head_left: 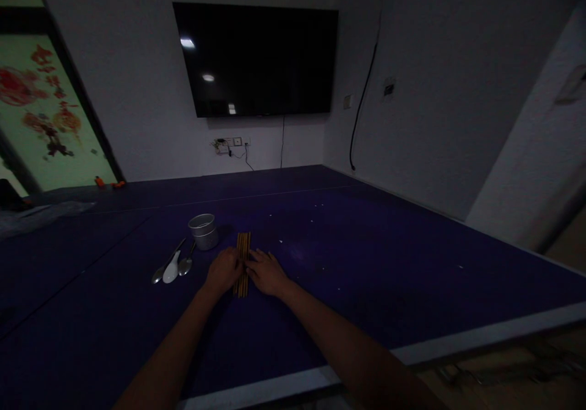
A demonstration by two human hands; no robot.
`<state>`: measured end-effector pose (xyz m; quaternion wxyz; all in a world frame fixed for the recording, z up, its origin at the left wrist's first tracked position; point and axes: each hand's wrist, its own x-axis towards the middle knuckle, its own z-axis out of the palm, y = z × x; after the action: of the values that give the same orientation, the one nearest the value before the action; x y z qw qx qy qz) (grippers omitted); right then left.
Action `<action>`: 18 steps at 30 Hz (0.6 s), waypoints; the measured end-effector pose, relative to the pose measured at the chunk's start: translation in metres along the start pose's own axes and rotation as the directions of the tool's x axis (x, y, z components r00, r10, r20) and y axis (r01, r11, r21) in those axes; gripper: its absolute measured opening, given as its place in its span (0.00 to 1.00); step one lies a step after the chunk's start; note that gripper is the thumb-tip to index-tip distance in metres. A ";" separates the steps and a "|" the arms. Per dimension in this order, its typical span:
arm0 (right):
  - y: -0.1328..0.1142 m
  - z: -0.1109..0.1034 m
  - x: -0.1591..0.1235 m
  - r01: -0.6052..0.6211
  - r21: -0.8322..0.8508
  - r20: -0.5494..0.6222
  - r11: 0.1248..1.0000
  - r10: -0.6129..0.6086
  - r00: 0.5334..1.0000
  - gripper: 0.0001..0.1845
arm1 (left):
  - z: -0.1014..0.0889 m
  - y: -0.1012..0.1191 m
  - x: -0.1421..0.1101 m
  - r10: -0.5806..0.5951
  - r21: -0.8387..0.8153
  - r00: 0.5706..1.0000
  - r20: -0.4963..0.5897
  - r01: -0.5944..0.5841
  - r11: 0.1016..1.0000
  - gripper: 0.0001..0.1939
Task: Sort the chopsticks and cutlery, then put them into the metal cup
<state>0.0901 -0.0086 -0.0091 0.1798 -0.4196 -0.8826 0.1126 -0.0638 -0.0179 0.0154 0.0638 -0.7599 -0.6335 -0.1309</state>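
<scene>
A bundle of several yellow-brown chopsticks [242,288] lies on the dark blue table top, pointing away from me. From its left side my left hand [224,270] grips the chopsticks with curled fingers. On the right, my right hand [267,272] presses its fingers against them at mid-length, close to the left fingertips. The hands cover the middle of the bundle; both ends show. Left of my left hand are a metal spoon [185,266], a white soup spoon [171,268] and another metal spoon [158,274]. A metal cup [204,232] stands upright just behind them.
The blue table [366,245] has a pale front edge and small white specks on it. Clear plastic [41,216] lies at the far left, with orange objects [108,183] behind. A television [259,59] hangs on the wall beyond, above sockets and cables.
</scene>
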 end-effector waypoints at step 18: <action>0.000 -0.004 0.004 0.000 0.032 -0.101 0.999 0.003 0.995 0.15 | 0.012 0.003 0.004 0.031 -0.048 1.000 0.001 -0.031 0.998 0.09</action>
<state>0.0894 -0.0050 -0.0050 0.2305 -0.4226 -0.8702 0.1054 -0.0588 -0.0115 0.0056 0.0471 -0.7712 -0.6182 -0.1446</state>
